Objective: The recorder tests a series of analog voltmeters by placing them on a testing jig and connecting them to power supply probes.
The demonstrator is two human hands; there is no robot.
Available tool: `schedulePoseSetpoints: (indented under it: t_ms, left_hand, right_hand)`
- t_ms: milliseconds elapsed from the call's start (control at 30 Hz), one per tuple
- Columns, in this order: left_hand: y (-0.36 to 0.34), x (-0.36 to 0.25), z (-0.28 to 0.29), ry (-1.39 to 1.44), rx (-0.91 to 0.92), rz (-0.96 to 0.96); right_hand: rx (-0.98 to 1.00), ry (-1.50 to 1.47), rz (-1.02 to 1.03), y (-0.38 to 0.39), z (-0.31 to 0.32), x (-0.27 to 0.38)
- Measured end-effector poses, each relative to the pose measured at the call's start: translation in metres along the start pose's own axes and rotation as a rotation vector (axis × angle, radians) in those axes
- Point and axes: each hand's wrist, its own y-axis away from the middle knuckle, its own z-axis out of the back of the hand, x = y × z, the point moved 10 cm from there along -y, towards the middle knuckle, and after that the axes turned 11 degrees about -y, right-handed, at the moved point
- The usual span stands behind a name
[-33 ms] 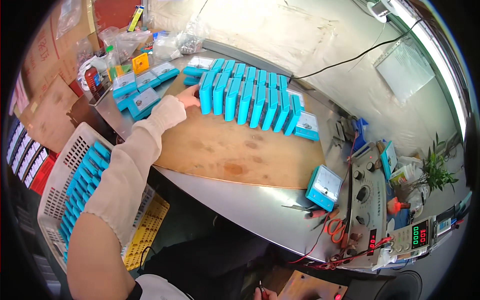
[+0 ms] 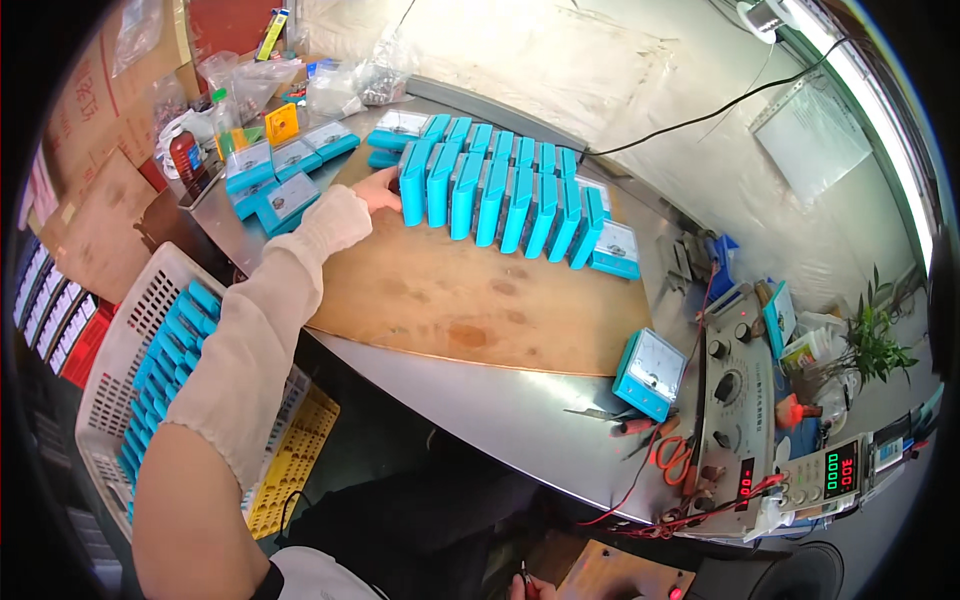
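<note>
Two rows of teal panel meters stand on edge, side by side, on a brown wooden board. At the left end of the front row, my left hand has its fingers closed against the end panel meter. Some of those fingertips are hidden. A pale sleeve covers the left forearm. Low in the head view, my right hand is partly cut off by the picture edge; its fingers close on a thin dark tool whose kind I cannot make out.
More meters lie flat at the back left. One meter sits by red scissors at the right, beside a test instrument with knobs and wires. A white crate of teal parts stands lower left.
</note>
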Motion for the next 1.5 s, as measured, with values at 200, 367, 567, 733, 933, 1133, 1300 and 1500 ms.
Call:
schedulePoseSetpoints:
  t_ms: [200,367,567,733,933,1133,1300,1500]
  left_hand:
    - [-0.001,-0.003,0.022,0.307,0.214,-0.112]
    - [0.013,-0.013,-0.003,0.231,0.279,-0.081]
    - [0.135,-0.039,0.021,0.113,0.036,-0.119]
    - [0.252,-0.122,-0.059,0.259,0.197,-0.237]
    - [0.31,-0.192,-0.192,0.306,0.505,-0.175]
    - [0.282,-0.203,-0.184,0.243,0.313,-0.469]
    - [0.283,-0.198,-0.189,0.344,0.344,-0.382]
    - [0.286,-0.191,-0.197,0.373,0.385,-0.334]
  right_hand:
    - [-0.126,0.062,-0.16,0.02,0.027,-0.041]
    - [-0.101,0.049,0.082,-0.004,-0.003,0.0]
    - [0.007,0.027,0.12,-0.005,-0.023,0.013]
    - [-0.005,0.073,0.05,0.004,-0.025,0.017]
    - [-0.034,-0.04,-0.139,-0.007,-0.035,0.044]
    - [-0.063,-0.19,0.093,-0.063,-0.054,0.064]
    - [-0.033,-0.21,0.203,-0.068,-0.069,0.067]
    - [-0.043,-0.196,0.131,-0.061,-0.071,0.054]
